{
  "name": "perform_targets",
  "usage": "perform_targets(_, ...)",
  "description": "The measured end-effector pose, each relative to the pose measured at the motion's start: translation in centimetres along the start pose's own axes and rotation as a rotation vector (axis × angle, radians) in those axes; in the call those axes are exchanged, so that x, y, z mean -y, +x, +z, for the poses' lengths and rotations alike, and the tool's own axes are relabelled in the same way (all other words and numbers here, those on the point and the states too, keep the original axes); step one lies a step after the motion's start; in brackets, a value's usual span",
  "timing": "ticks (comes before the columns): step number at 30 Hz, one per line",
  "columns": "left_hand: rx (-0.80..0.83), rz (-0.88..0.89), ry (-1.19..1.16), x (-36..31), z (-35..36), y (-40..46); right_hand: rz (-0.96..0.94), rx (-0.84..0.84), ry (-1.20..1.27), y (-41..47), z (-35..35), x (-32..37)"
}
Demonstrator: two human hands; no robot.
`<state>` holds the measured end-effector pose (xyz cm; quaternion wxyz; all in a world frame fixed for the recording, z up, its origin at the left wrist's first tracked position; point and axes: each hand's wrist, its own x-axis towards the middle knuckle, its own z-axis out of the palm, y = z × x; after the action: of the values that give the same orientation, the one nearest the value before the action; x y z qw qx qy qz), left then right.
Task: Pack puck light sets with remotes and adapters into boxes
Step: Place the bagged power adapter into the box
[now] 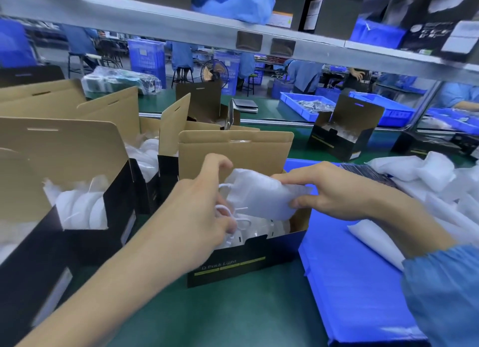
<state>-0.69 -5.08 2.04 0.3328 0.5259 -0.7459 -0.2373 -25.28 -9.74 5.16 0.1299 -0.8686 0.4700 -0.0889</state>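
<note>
grip: right hand (334, 191) pinches the right end of a white foam pouch (259, 196), thumb under and fingers over the top edge; left hand (199, 204) is closed around a loop of white cord (233, 214) at the pouch's left end, fingers curled tight; pouch held tilted, just above the open mouth of a black box (233, 266), its lower edge dipping inside the rim; box printed "puck light" on the front with yellow-green bars, brown lid flap (233, 149) standing upright behind; more white wrapped pieces lie inside the box under the pouch, what they are cannot be told; box stands on a green table (220, 315); to its left, further open boxes (85, 191) of the same kind, flaps up, white foam showing inside; to its right, touching or just beside, a blue tray (350, 269) holding a heap of white foam pouches (427, 175) and one flat white sleeve (373, 240); blue sleeve cuff (440, 289) on the right forearm, left forearm bare; beyond, another open black box (342, 134) and blue bins (300, 105) on the far side of the table.
</note>
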Motion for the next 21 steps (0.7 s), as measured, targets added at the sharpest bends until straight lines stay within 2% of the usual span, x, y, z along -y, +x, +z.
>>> perform_targets(4,-0.008,-0.016,-0.097,-0.3,1.3,-0.8,0.020,0.008,-0.008,0.0,0.0,0.0)
perform_targets(7,-0.127,-0.058,-0.163,0.2,2.3,-1.5,0.019,0.044,-0.017,-0.1,0.3,0.2)
perform_targets(10,-0.182,0.034,0.111,1.0,3.4,-2.8,0.035,0.096,-0.087,0.0,0.5,0.5)
perform_targets(14,-0.127,0.106,0.420,1.8,4.1,-3.4,0.054,0.143,-0.332,-0.1,1.0,1.3)
perform_targets(18,-0.109,0.229,0.590,1.5,3.5,-2.5,0.014,0.124,-0.402,-0.4,1.6,1.5)
perform_targets(21,-0.031,0.131,0.613,1.2,3.2,-2.1,0.034,0.187,-0.377,-0.5,2.0,1.3)
